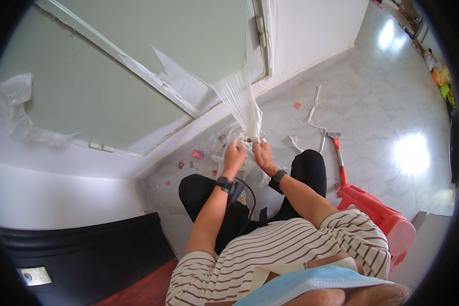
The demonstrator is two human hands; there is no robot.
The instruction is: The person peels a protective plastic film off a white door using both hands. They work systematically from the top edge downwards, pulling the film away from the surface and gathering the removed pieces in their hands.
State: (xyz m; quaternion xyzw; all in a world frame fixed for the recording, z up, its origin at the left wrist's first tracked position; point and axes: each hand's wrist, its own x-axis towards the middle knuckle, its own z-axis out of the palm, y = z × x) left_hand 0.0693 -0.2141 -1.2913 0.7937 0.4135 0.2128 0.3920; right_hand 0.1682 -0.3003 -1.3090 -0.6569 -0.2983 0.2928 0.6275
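Observation:
A sheet of clear plastic film (239,99) is stretched down from a pale green door panel (199,38), drawn into tight pleats. Its gathered end runs into my right hand (264,156), which is closed around it. Close beside, my left hand (234,157) is curled, with film at its fingertips; the exact grip is partly hidden. Below both hands, crumpled film (248,162) lies on the floor between my knees. A torn, pointed piece of white film (183,78) still clings to the panel's lower part.
A red-handled scraper (339,157) leans by a red plastic stool (378,218) at my right. Film strips (313,107) and small red scraps (197,154) litter the tiled floor (367,114). More loose film (15,107) hangs at the left panel. A black padded piece (88,252) stands lower left.

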